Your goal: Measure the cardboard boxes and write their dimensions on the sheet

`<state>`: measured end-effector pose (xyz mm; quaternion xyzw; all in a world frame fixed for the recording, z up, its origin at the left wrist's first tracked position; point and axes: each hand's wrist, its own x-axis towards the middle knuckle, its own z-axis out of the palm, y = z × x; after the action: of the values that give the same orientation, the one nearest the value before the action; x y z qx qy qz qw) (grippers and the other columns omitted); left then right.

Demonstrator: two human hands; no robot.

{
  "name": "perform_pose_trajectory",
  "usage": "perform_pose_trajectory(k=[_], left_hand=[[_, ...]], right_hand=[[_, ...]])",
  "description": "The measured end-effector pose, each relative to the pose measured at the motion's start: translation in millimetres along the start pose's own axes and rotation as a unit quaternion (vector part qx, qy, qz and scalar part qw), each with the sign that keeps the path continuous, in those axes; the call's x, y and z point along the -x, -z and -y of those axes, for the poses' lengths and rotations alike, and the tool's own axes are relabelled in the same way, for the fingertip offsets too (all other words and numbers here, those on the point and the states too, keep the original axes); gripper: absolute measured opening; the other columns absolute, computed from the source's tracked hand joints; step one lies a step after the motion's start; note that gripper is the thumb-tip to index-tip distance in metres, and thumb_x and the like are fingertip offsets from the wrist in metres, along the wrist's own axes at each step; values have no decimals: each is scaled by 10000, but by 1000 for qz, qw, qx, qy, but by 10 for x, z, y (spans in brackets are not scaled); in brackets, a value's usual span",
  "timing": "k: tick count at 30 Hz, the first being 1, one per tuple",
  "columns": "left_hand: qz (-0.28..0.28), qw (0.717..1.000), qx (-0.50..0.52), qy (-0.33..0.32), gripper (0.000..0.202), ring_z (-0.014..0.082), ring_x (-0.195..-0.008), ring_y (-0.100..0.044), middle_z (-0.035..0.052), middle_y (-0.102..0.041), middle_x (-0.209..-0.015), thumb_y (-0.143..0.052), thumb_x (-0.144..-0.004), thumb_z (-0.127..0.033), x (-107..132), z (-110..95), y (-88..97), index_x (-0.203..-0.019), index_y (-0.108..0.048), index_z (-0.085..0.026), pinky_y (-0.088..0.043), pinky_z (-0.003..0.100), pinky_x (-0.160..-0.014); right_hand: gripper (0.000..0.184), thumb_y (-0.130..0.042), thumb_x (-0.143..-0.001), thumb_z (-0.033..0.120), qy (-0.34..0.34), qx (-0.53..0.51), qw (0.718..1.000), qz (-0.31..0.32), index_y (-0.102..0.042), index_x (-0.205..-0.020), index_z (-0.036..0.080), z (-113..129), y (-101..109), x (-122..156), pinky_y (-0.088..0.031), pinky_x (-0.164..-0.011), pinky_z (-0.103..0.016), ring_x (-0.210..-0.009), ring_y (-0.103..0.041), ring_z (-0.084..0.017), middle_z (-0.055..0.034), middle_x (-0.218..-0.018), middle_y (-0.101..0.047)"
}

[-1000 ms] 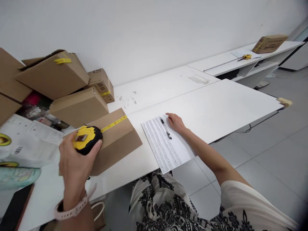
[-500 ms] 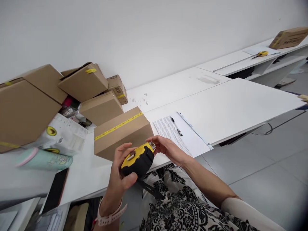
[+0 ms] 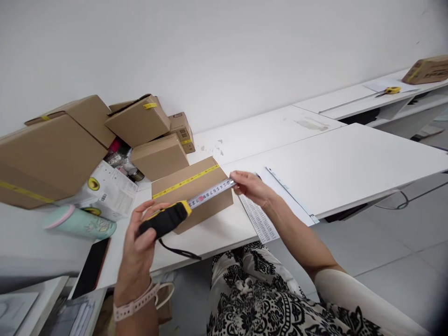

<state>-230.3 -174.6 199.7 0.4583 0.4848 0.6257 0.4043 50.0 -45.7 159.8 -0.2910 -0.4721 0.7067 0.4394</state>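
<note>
My left hand [image 3: 138, 242] grips a yellow and black tape measure [image 3: 164, 220] just in front of a small cardboard box [image 3: 191, 189] sealed with yellow tape. My right hand [image 3: 250, 186] pinches the end of the tape blade [image 3: 210, 192], which is drawn out along the box's near top edge. The box stands on the white table [image 3: 336, 163]. A printed sheet [image 3: 261, 219] lies beside the box, partly under my right wrist.
Several cardboard boxes [image 3: 52, 149] are piled at the left with a white carton [image 3: 108, 191], a teal bottle [image 3: 80, 224] and a dark phone [image 3: 91, 267]. A far bench [image 3: 353, 100] holds another box [image 3: 427, 70] and a tape measure [image 3: 391, 90].
My left hand brought the tape measure down off the box top to its front. My right hand left the pen and paper, took the blade's end and drew it out along the box.
</note>
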Motion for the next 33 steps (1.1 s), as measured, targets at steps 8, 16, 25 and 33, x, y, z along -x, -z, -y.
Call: perform_pose_trajectory(k=[8, 16, 25, 33], left_hand=[[-17, 993, -112, 35, 859, 402, -1338, -522, 146, -582, -1444, -938, -454, -433, 214, 216, 650, -1223, -621, -217, -524, 388, -981], [-16, 991, -75, 108, 1024, 396, -1241, -615, 203, -573, -1457, -927, -457, -486, 262, 532, 694, -1366, -541, -218, -535, 403, -943], [-6, 990, -34, 139, 784, 321, -751, -725, 120, -773, -924, -886, -530, -485, -80, -185, 736, -1217, -694, -159, -627, 412, -635], [-38, 975, -6, 219, 476, 360, -824, -744, 101, -798, -905, -834, -624, -435, -281, 65, 711, -1015, -780, -169, -646, 437, -596]], right_hand=[[372, -676, -844, 566, 132, 212, 967, -46, -641, -846, 196, -547, 491, -76, -456, -842, -333, -931, -599, -178, -61, -1023, -686], [375, -684, -830, 574, 120, 121, 983, -70, -619, -843, 205, -892, 393, -168, -488, -932, -386, -1052, -641, -219, -99, -1237, -696], [405, -657, -838, 602, 119, 301, 933, -157, -678, -803, 199, -92, 166, 80, -464, -686, -320, -802, -607, -196, -64, -877, -708], [441, -632, -837, 610, 23, 387, 910, -147, -590, -678, 201, -41, 287, 43, -389, -615, -299, -675, -537, -164, -20, -694, -618]])
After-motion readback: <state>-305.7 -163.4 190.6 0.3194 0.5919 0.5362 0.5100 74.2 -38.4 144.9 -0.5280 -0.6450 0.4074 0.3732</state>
